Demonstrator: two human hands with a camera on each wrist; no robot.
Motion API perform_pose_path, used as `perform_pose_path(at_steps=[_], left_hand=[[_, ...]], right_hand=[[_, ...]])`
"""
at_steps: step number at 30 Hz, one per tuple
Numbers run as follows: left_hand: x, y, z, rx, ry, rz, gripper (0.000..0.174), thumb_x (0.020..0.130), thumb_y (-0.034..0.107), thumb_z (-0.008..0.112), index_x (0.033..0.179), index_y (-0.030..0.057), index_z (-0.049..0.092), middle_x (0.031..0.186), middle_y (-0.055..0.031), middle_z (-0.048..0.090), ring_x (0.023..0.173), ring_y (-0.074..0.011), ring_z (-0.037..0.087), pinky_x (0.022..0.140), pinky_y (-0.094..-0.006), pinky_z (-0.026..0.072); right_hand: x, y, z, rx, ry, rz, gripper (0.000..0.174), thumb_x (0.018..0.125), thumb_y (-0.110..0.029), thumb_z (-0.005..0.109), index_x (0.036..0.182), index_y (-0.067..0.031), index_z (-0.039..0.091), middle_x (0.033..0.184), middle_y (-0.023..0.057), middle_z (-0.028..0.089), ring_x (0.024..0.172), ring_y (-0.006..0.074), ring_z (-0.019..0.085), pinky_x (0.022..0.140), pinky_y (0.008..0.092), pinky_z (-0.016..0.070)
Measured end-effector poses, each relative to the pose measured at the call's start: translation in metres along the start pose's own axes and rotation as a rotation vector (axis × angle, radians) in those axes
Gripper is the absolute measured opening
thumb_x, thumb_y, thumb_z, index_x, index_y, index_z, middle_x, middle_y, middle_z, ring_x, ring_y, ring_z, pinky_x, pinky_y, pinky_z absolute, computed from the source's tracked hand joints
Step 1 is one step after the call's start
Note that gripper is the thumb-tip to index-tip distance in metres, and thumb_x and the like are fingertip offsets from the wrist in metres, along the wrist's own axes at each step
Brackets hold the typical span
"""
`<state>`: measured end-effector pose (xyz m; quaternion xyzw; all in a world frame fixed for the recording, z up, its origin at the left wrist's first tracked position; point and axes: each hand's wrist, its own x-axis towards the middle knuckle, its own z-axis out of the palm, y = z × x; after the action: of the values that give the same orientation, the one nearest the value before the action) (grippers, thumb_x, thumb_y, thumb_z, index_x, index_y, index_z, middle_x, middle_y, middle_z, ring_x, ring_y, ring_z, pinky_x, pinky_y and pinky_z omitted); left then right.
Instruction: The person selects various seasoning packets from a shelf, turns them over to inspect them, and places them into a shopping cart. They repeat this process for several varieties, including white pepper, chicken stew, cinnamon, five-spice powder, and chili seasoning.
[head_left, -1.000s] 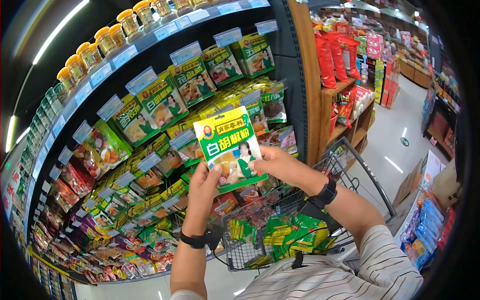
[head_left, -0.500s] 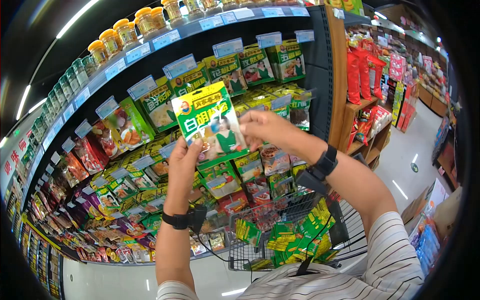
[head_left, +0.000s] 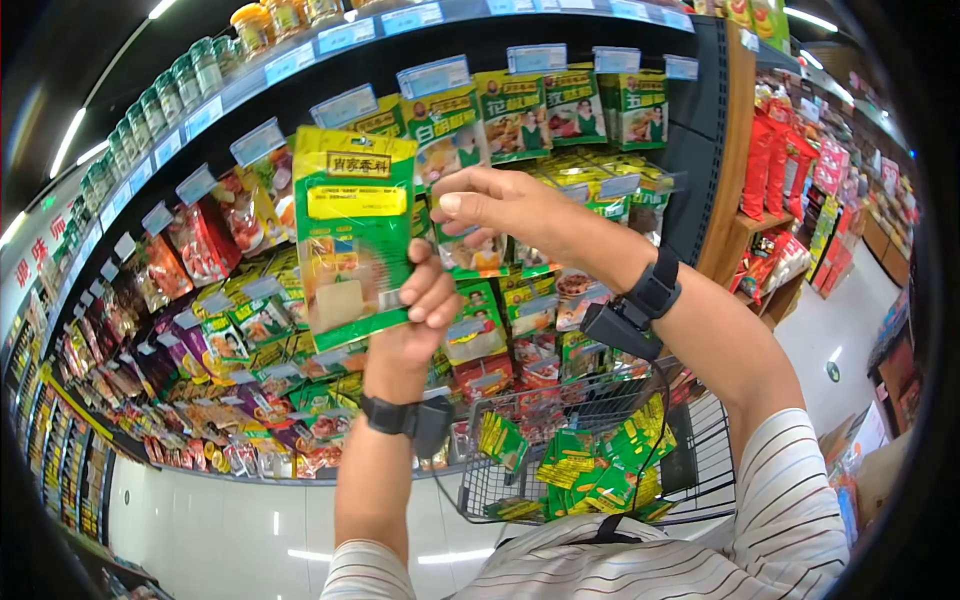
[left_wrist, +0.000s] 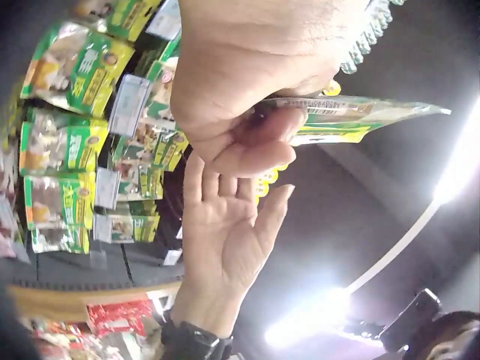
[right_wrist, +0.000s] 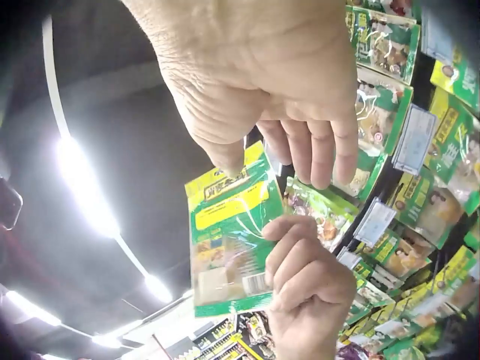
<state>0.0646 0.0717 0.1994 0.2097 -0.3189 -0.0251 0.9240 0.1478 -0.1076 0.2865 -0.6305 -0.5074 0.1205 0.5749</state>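
Note:
A green and yellow seasoning packet (head_left: 355,235) is upright with its back, printed with a yellow label, facing the head camera. The left hand (head_left: 425,310) grips its lower right edge, fingers curled round it; the right wrist view shows the same packet (right_wrist: 232,232) pinched by the left hand (right_wrist: 307,277). To the right of the packet, the right hand (head_left: 510,210) is raised with relaxed fingers and holds nothing. In the left wrist view the right hand (left_wrist: 225,232) shows its palm, its fingers extended.
Similar packets (head_left: 510,115) hang in rows on the shelf behind, under price tags and jars (head_left: 255,28). A wire cart (head_left: 480,470) below holds several green and yellow packets (head_left: 590,470). A wooden shelf (head_left: 755,235) with red bags stands at the right.
The packet has been turned from its front to its back and moved left. The right hand has come off it, while the left hand still grips it. The head view has swung to the right.

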Motion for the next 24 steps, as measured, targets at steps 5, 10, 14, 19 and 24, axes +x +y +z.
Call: perform_pose_path(at_steps=[5,10,14,19,24], left_hand=[[0.009,-0.039,-0.009,-0.274,-0.189,-0.094,0.017,0.103,0.022,0.044,0.101,0.0060,0.048,0.065,-0.0013,0.047,0.052,-0.0137,0.046,0.049,-0.0297,0.0404],[0.013,-0.055,-0.008,-0.246,-0.142,-0.093,0.018,0.102,0.022,0.049,0.107,0.0046,0.051,0.066,0.0000,0.049,0.055,-0.0125,0.048,0.052,-0.0296,0.0416],[0.018,-0.053,-0.011,-0.179,-0.120,-0.118,0.023,0.101,0.024,0.051,0.112,0.0039,0.055,0.068,0.0017,0.050,0.057,-0.0115,0.048,0.052,-0.0288,0.0415],[0.023,-0.052,-0.010,-0.130,-0.176,-0.145,0.026,0.099,0.026,0.054,0.113,0.0038,0.056,0.068,0.0022,0.050,0.057,-0.0113,0.048,0.053,-0.0289,0.0420],[0.020,-0.045,-0.009,-0.115,-0.221,-0.152,0.034,0.097,0.032,0.057,0.116,0.0031,0.055,0.072,0.0014,0.051,0.061,-0.0123,0.050,0.057,-0.0295,0.0431]], right_hand=[[0.012,0.003,0.010,0.008,-0.051,0.133,0.037,0.094,-0.032,0.066,0.113,-0.0018,0.061,0.090,0.0054,0.067,0.079,0.0085,0.061,0.060,0.0246,0.0471],[0.015,0.008,0.005,0.064,0.034,0.031,0.022,0.094,-0.025,0.065,0.098,-0.0038,0.066,0.086,0.0001,0.063,0.076,0.0088,0.057,0.069,0.0260,0.0468],[0.015,0.005,-0.008,-0.023,0.045,0.046,0.019,0.094,-0.023,0.064,0.095,-0.0037,0.065,0.083,0.0011,0.061,0.075,0.0100,0.057,0.070,0.0283,0.0490],[0.010,-0.007,-0.015,0.016,-0.017,0.071,0.028,0.097,-0.027,0.060,0.109,-0.0025,0.067,0.097,0.0030,0.068,0.088,0.0120,0.061,0.087,0.0308,0.0491],[0.007,-0.016,-0.011,0.045,-0.054,0.072,0.030,0.098,-0.026,0.057,0.114,-0.0015,0.065,0.105,0.0053,0.067,0.091,0.0136,0.062,0.088,0.0318,0.0495]])
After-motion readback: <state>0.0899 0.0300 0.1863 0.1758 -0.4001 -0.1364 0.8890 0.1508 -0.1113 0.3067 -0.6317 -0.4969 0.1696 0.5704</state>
